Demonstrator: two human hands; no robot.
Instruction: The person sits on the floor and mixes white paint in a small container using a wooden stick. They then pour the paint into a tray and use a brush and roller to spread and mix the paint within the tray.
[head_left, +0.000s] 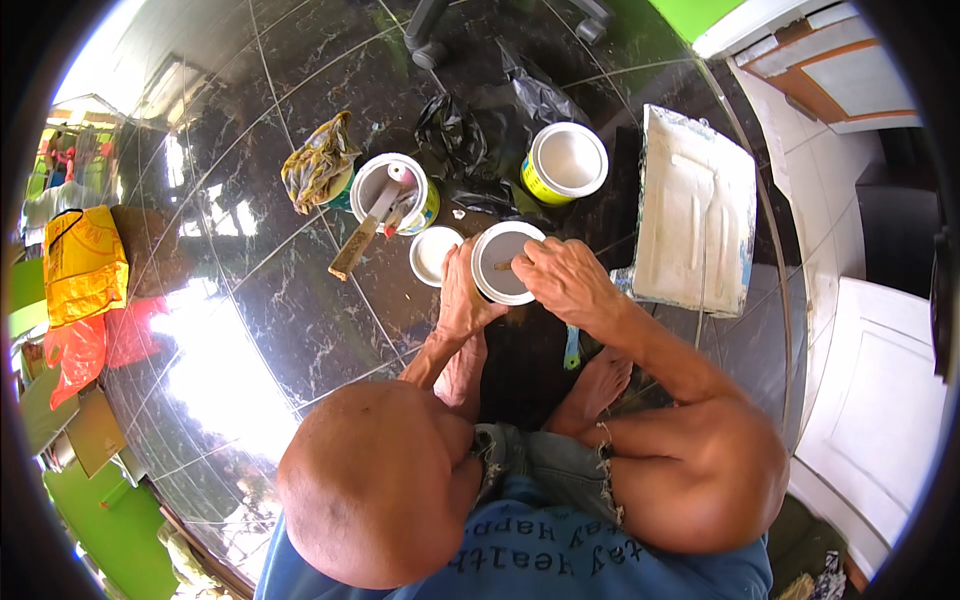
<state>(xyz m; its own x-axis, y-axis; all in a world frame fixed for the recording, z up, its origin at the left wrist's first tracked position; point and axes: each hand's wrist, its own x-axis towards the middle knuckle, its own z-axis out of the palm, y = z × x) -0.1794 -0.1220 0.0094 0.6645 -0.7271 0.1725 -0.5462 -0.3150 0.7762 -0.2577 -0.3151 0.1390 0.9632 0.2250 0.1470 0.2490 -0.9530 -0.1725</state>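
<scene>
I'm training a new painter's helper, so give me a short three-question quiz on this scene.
1. True or false: the left hand grips the side of the white can between the hands.
2. What lies in the open can beside the crumpled rag?
A. a roller
B. a flat stick
C. a sponge
3. Fill in: the paint tray lies on the person's ____ side.

Key
1. True; the right hand is over the can's top with a small tool.
2. B
3. right
</scene>
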